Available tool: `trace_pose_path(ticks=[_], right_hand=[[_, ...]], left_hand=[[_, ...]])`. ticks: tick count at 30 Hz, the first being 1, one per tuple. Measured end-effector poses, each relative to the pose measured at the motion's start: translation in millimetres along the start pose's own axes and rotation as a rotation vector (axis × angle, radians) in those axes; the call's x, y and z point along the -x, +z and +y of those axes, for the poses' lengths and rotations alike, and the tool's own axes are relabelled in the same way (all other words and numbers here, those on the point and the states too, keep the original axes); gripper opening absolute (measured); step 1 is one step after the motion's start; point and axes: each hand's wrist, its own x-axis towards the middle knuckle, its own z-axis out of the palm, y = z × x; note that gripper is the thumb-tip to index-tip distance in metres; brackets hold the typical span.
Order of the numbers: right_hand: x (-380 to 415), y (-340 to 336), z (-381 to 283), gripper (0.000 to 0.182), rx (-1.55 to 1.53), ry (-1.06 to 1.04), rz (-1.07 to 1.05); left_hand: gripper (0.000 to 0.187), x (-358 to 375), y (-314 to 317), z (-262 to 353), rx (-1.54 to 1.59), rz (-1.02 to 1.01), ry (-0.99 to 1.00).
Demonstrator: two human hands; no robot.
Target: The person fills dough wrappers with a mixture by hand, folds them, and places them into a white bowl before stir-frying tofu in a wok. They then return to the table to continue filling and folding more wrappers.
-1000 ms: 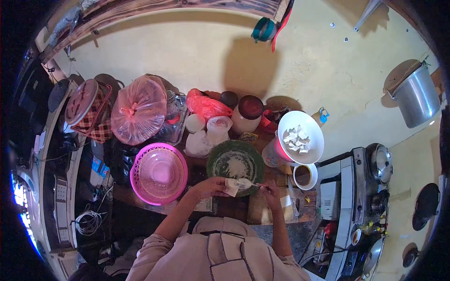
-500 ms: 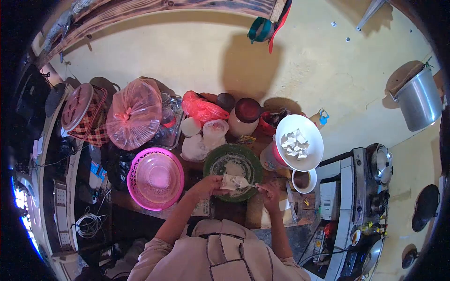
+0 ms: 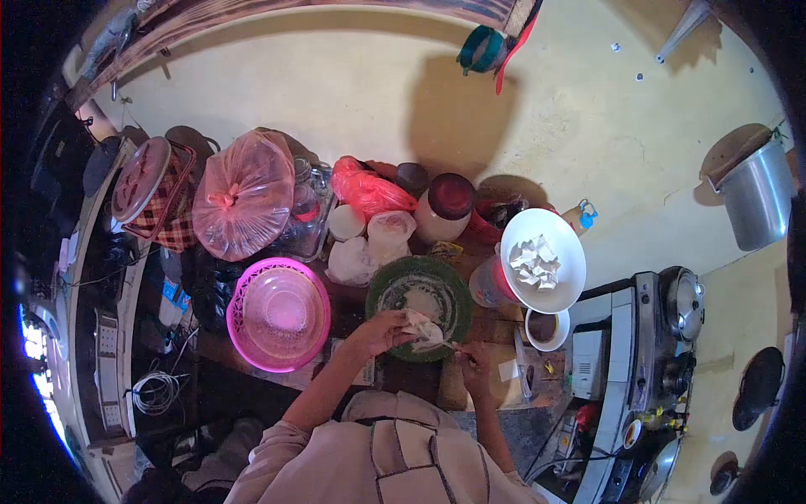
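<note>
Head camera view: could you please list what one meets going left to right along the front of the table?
Pink basket → left hand → green bowl → white bowl of white pieces → stove.

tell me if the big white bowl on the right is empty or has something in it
Not empty. The big white bowl holds a small pile of pale folded pieces near its middle, with most of the white inside left bare around them.

A dark wooden bench (image 3: 353, 307) carries a crowd: pink basket (image 3: 280, 313) at its left, green plate (image 3: 421, 295) in the middle, small cup (image 3: 546, 328) to the right, dark-lidded jar (image 3: 445, 207) and red bag (image 3: 366, 190) against the wall.
</note>
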Motion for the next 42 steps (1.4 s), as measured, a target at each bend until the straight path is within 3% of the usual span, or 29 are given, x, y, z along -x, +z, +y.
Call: trace_pose_path(ticks=[9,12,18,21,24,27,30,33,39,42], right_hand=[[11.9,-20.3,15.6,0.013,0.085,0.179,-0.049],[7.1,-26.5,-0.5,0.012,0.135,0.167,-0.048],[-15.4,-28.2,-28.4,0.012,0.054,-0.057,0.042],[-25.4,-25.0,-27.9,0.012,0.129,0.3,0.054],[-33.4,-17.4,-22.4,0.015,0.543,0.524,-0.141],[-43.5,2.9,-28.6,0.018,0.983,0.001,-0.11],[-60.3,19.8,-41.3,0.02,0.644,-0.154,0.05],[-69.9,28.4,-53.8,0.023,0.196,0.274,-0.27],[-75.9,31.8,-36.8,0.024,0.261,0.227,-0.376],[-76.7,31.1,-34.5,0.02,0.179,0.351,-0.383]], left_hand=[[0.031,-9.1,10.5,0.3,-0.064,0.098,0.063],[0.031,-10.9,11.2,-0.8,-0.117,0.127,0.084],[0.03,-13.1,7.7,-5.3,-0.108,0.112,0.108],[0.03,-11.4,6.8,-6.1,-0.101,0.104,0.122],[0.028,-6.5,13.1,-2.6,-0.205,0.194,0.113],[0.026,-4.2,10.0,-3.7,-0.326,0.223,0.118],[0.025,-1.0,10.5,0.5,-0.451,0.231,0.075],[0.024,2.9,22.2,8.5,-0.494,0.234,0.009],[0.019,1.0,17.3,14.4,-0.574,0.103,-0.026],[0.019,2.5,19.5,18.9,-0.6,0.044,-0.039]])
